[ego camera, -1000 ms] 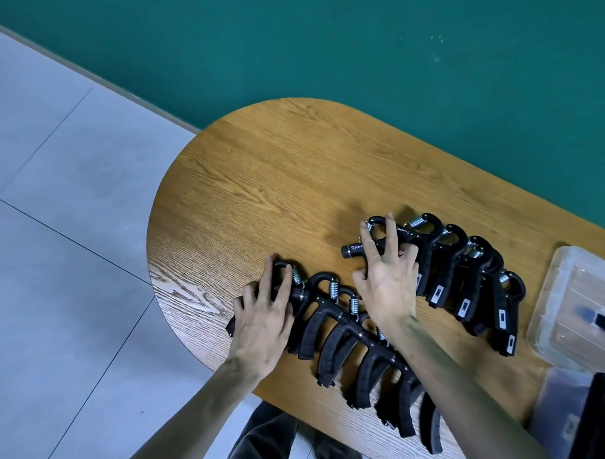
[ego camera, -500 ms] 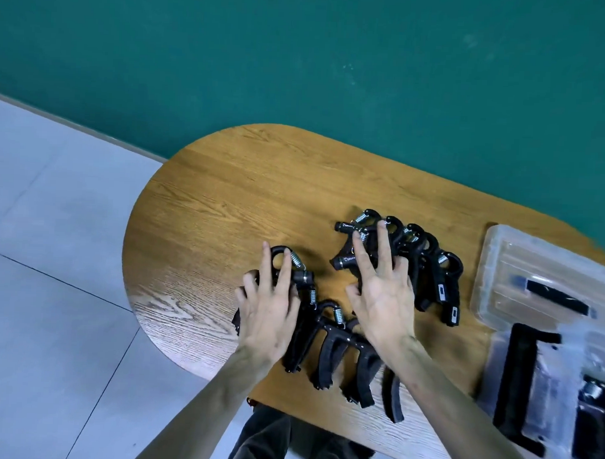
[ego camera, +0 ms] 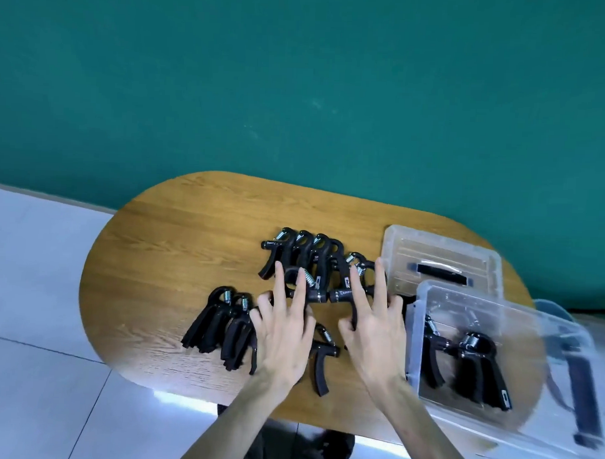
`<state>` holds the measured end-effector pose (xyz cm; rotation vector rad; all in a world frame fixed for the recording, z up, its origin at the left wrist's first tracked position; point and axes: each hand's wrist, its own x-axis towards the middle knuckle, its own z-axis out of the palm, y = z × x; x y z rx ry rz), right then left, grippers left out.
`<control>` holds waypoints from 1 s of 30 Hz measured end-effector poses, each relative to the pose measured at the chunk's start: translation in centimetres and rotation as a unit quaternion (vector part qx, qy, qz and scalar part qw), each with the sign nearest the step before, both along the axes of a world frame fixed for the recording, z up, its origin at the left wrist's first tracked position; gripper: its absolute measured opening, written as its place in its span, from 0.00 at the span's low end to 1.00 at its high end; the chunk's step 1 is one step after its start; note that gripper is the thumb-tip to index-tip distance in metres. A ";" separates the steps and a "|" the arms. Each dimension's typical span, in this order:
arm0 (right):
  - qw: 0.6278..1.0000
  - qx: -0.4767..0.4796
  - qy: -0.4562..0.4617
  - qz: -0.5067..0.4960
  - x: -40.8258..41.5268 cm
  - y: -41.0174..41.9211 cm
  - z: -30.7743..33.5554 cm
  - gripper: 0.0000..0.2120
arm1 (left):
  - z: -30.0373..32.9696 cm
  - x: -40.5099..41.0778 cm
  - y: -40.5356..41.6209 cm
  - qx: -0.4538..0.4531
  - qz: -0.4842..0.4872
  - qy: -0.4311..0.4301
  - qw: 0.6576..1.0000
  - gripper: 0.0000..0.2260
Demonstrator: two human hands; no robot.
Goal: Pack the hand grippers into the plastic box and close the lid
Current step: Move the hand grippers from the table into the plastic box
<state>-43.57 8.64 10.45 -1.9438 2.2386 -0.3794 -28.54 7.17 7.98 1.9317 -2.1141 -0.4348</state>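
Several black hand grippers lie on the oval wooden table (ego camera: 177,245): one bunch at the back (ego camera: 303,253), another at the left (ego camera: 219,324), and a single one (ego camera: 320,362) between my wrists. My left hand (ego camera: 284,331) rests flat, fingers spread, on a gripper (ego camera: 314,293) in the middle. My right hand (ego camera: 376,331) lies beside it with fingers spread over more grippers, touching the clear plastic box (ego camera: 414,350). The box stands open at the right with a few grippers (ego camera: 475,359) inside. Its clear lid (ego camera: 431,244), with a black handle, lies flat behind it.
The box overhangs the table's near right edge. A green wall rises behind the table and pale floor tiles lie to the left and below. A blurred dark strap-like thing (ego camera: 583,393) shows past the box at the far right.
Both hands have slid to the right across the table, pushing grippers with them. The two neat rows have bunched into clusters, and the box and lid have come fully into view.
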 end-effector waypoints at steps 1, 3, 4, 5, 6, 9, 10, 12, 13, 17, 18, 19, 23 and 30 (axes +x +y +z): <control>1.000 -0.003 0.000 -0.011 -0.8 0.5 0.4 0.42 | 0.5 -1.0 0.4 -0.002 -0.004 0.002 1.000 0.33; 0.999 -0.012 -0.004 -0.031 -2.8 1.7 1.4 0.42 | 1.7 -3.3 1.3 -0.002 -0.015 0.002 1.000 0.33; 0.999 -0.015 -0.005 -0.039 -3.9 2.3 1.9 0.42 | 2.1 -4.5 1.7 -0.002 -0.019 0.001 1.000 0.33; 0.999 -0.018 -0.004 -0.048 -4.9 2.8 2.3 0.42 | 2.6 -5.6 2.2 -0.001 -0.022 0.001 1.000 0.33; 0.998 -0.020 -0.004 -0.056 -5.7 3.3 2.5 0.42 | 2.9 -6.6 2.6 0.000 -0.024 0.002 1.000 0.33; 0.996 -0.033 -0.010 -0.086 -8.7 4.8 3.1 0.42 | 3.6 -10.0 3.8 -0.009 -0.046 -0.004 0.999 0.32; 0.995 -0.034 -0.010 -0.094 -9.7 5.3 3.2 0.42 | 3.7 -11.0 4.1 -0.009 -0.056 -0.007 0.998 0.32; 0.994 -0.036 -0.006 -0.103 -11.6 6.1 3.3 0.43 | 3.8 -12.9 4.8 -0.012 -0.076 -0.012 0.997 0.32; 0.993 -0.038 -0.004 -0.109 -12.6 6.6 3.4 0.43 | 3.8 -13.8 5.1 -0.013 -0.084 -0.013 0.996 0.32; 0.989 -0.042 -0.009 -0.139 -15.9 8.3 3.0 0.41 | 3.7 -17.2 6.0 -0.016 -0.115 -0.018 0.993 0.33; 0.988 -0.043 -0.011 -0.149 -16.7 8.8 2.8 0.41 | 3.6 -18.1 6.2 -0.017 -0.121 -0.020 0.992 0.33; 0.987 -0.041 -0.016 -0.156 -17.2 9.1 2.6 0.42 | 3.5 -18.6 6.3 -0.017 -0.122 -0.020 0.992 0.33; 0.983 -0.022 -0.041 -0.180 -20.3 10.9 1.2 0.42 | 2.8 -21.9 6.9 -0.006 -0.137 -0.027 0.990 0.33; 0.975 0.022 -0.064 -0.210 -24.5 12.5 -2.2 0.42 | 0.3 -25.7 7.2 0.034 -0.137 -0.039 0.989 0.33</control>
